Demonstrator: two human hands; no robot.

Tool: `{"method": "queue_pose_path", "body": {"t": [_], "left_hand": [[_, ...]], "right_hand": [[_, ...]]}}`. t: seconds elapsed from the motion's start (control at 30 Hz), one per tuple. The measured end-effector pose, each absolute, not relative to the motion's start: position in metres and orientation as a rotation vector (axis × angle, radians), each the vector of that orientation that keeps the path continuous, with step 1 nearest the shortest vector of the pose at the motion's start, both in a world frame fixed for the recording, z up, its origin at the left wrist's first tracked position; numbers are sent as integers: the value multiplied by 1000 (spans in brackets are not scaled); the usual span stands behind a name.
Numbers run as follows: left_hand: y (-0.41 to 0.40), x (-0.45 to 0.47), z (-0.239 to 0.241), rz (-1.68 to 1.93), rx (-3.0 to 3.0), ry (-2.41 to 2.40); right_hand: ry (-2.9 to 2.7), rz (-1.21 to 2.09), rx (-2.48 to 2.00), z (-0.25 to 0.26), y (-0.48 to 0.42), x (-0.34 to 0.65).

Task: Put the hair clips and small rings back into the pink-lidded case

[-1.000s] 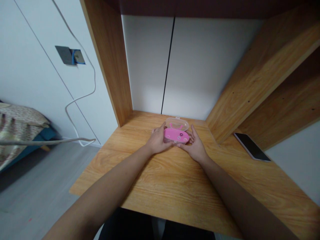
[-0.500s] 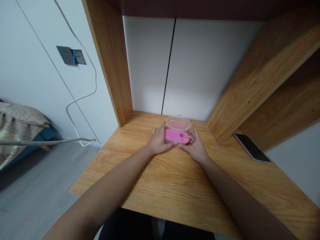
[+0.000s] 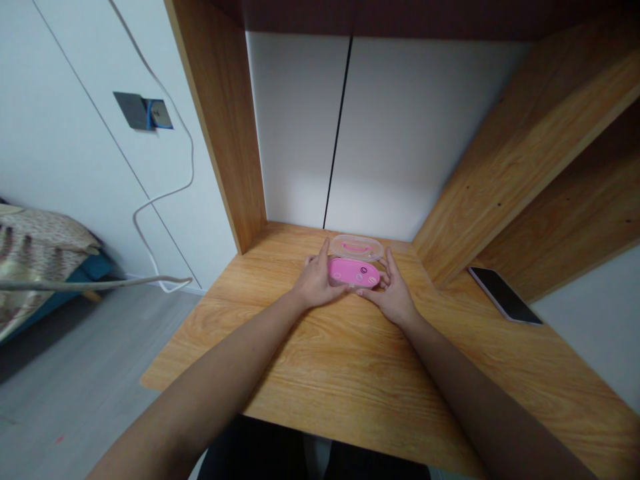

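A small pink oval case [image 3: 353, 273] lies on the wooden desk [image 3: 320, 353] near its back. Its clear lid [image 3: 357, 247] is hinged up behind the pink base, tilted low, with a pink shape showing through it. My left hand [image 3: 314, 283] grips the case's left end, thumb raised at the lid's edge. On the other end, my right hand [image 3: 393, 291] holds the case with its fingers curled around it. What lies inside the base is too small to name.
A black phone [image 3: 504, 295] lies flat on the desk's right side under slanted wooden shelving [image 3: 525, 153]. A wooden side panel [image 3: 220, 127] stands at the left. Beyond it, a white cable [image 3: 165, 193] hangs from a wall socket [image 3: 143, 111], and bedding [image 3: 35, 247] shows far left.
The clear lid has swung down lower toward the pink base over the last second. Both hands stay at the ends of the case.
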State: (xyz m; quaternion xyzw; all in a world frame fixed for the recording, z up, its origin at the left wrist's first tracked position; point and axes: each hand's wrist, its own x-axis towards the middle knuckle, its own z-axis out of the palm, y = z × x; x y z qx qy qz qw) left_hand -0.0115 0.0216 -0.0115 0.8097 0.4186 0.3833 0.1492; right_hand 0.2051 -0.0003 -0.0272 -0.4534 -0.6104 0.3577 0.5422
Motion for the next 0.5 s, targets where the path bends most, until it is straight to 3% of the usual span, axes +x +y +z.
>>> {"method": "queue_pose_path", "body": {"t": [0.5], "left_hand": [[21,-13,-10,1094,2334,1220]], "right_hand": [[-1511,840,-1044,-24,-2,205]]}}
